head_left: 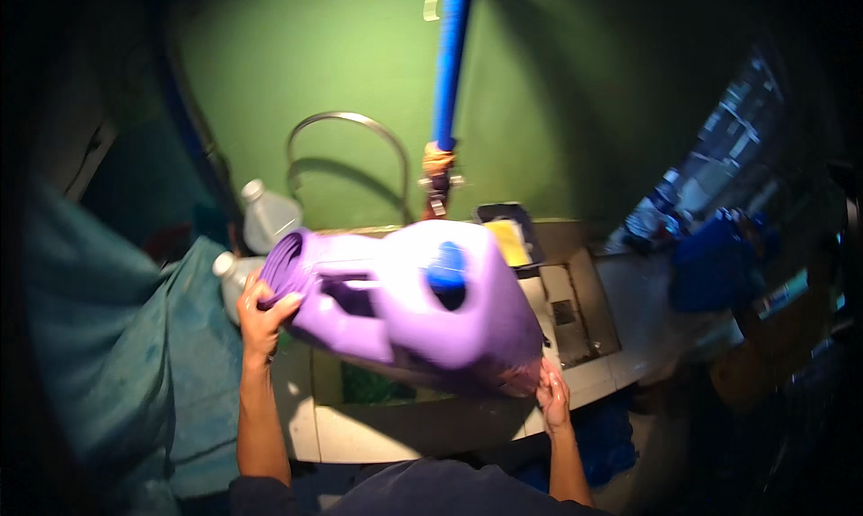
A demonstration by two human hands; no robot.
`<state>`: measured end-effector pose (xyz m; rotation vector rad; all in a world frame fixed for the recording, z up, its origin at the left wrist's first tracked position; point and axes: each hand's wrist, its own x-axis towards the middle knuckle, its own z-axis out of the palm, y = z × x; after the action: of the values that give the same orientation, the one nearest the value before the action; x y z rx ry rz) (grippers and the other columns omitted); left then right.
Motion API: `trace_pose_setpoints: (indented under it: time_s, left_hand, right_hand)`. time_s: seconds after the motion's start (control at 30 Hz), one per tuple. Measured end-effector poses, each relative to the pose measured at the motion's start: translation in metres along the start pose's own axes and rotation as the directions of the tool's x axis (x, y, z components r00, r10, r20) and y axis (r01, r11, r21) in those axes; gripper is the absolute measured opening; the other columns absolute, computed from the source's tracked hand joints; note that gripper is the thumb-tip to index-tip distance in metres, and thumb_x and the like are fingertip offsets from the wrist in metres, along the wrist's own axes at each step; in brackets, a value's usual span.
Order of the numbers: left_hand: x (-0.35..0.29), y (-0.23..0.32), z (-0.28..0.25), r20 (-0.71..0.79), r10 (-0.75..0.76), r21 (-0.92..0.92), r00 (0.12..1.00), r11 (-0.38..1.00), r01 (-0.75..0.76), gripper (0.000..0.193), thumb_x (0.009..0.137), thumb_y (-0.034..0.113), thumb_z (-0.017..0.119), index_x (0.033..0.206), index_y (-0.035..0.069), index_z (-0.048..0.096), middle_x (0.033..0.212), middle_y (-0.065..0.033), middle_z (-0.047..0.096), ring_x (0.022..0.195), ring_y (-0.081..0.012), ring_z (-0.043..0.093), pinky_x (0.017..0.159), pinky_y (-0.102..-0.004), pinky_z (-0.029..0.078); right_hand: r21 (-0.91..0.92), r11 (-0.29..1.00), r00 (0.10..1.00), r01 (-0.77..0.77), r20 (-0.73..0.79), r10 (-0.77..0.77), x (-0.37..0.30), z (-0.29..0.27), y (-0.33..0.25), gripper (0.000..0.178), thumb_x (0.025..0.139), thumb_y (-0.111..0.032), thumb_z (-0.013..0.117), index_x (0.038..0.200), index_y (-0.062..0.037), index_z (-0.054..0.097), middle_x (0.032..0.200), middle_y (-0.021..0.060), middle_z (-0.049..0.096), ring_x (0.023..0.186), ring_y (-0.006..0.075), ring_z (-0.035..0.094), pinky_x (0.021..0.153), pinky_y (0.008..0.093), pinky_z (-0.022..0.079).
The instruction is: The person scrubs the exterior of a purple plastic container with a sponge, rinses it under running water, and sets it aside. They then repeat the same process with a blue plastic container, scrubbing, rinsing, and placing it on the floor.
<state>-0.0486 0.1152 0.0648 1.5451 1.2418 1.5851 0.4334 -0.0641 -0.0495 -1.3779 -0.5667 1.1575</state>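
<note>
A large purple plastic jug (431, 336) lies on its side in the air above the sink, its threaded neck to the left. Its handle is moulded in, and a rounded opening in its wall shows something blue. My left hand (262, 314) grips the jug by the neck, thumb across the rim. At the jug's base on the right, my right hand (553, 395) holds the lower corner; some of its fingers are hidden behind the plastic. Both hands look wet. Part of the sink basin is covered by the jug, with green showing at its bottom.
Two whitish jugs (270, 217) stand left of the sink, beside a hanging teal cloth (180, 363). Behind are a curved metal spout (351, 118) and an upright blue pipe (449, 66). A yellow sponge (510, 242) sits in a dark tray, near a second basin (589, 291).
</note>
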Motion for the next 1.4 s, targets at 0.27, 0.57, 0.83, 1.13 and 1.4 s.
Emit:
trace_pose_setpoints:
  time_s: [0.27, 0.57, 0.83, 1.13, 1.4]
  left_hand:
    - [-0.029, 0.011, 0.102, 0.153, 0.269, 0.339, 0.951, 0.889, -0.306, 0.053, 0.052, 0.035, 0.095, 0.066, -0.001, 0.059, 0.133, -0.0321, 0.053, 0.121, -0.0422, 0.056, 0.104, -0.0482, 0.046]
    - [-0.052, -0.069, 0.152, 0.356, 0.174, 0.403, 0.918, 0.858, -0.319, 0.051, 0.054, 0.037, 0.093, 0.073, 0.0, 0.064, 0.14, -0.0334, 0.047, 0.13, -0.0464, 0.047, 0.109, -0.0528, 0.039]
    - [-0.063, -0.168, 0.177, 0.318, 0.082, 0.664, 0.945, 0.692, -0.283, 0.084, 0.075, 0.054, 0.077, 0.141, 0.008, 0.049, 0.147, -0.0207, 0.047, 0.136, -0.0333, 0.047, 0.114, -0.0505, 0.037]
    - [-0.048, -0.148, 0.148, -0.006, -0.029, 0.501, 1.0, 0.865, 0.028, 0.058, 0.054, 0.042, 0.093, 0.06, 0.0, 0.054, 0.141, -0.0222, 0.047, 0.107, -0.0412, 0.063, 0.091, -0.0484, 0.053]
    - [-0.052, -0.096, 0.129, 0.086, 0.19, 0.456, 0.978, 0.865, -0.208, 0.056, 0.055, 0.035, 0.096, 0.061, 0.001, 0.052, 0.136, -0.0297, 0.049, 0.118, -0.0429, 0.058, 0.094, -0.0496, 0.052]
  right_hand:
    - [-0.468, 0.747, 0.629, 0.472, 0.773, 0.087, 0.163, 0.158, -0.152, 0.087, 0.095, -0.056, 0.056, 0.158, -0.0043, 0.025, 0.158, 0.0203, 0.035, 0.148, 0.0299, 0.03, 0.12, 0.0419, 0.026]
    - [-0.643, 0.655, 0.57, 0.398, 0.732, 0.372, 0.224, 0.329, -0.014, 0.055, 0.092, -0.056, 0.062, 0.106, -0.0037, 0.071, 0.098, 0.0067, 0.071, 0.098, 0.0215, 0.065, 0.092, 0.0351, 0.05]
    - [-0.206, 0.358, 0.304, 0.911, 0.922, -0.242, 0.148, 0.337, -0.002, 0.047, 0.088, -0.053, 0.064, 0.105, -0.0106, 0.059, 0.105, 0.0077, 0.065, 0.106, 0.0254, 0.059, 0.095, 0.0434, 0.047]
    - [-0.744, 0.339, 0.815, 0.576, 0.553, -0.172, 0.093, 0.208, -0.069, 0.042, 0.079, -0.049, 0.072, 0.099, -0.0117, 0.071, 0.094, 0.0151, 0.072, 0.091, 0.0376, 0.069, 0.081, 0.0465, 0.055]
    - [-0.683, 0.601, 0.894, 0.414, 0.43, -0.127, 0.189, 0.173, -0.043, 0.054, 0.083, -0.051, 0.072, 0.108, -0.0028, 0.069, 0.085, 0.0144, 0.072, 0.075, 0.0295, 0.069, 0.076, 0.0415, 0.053]
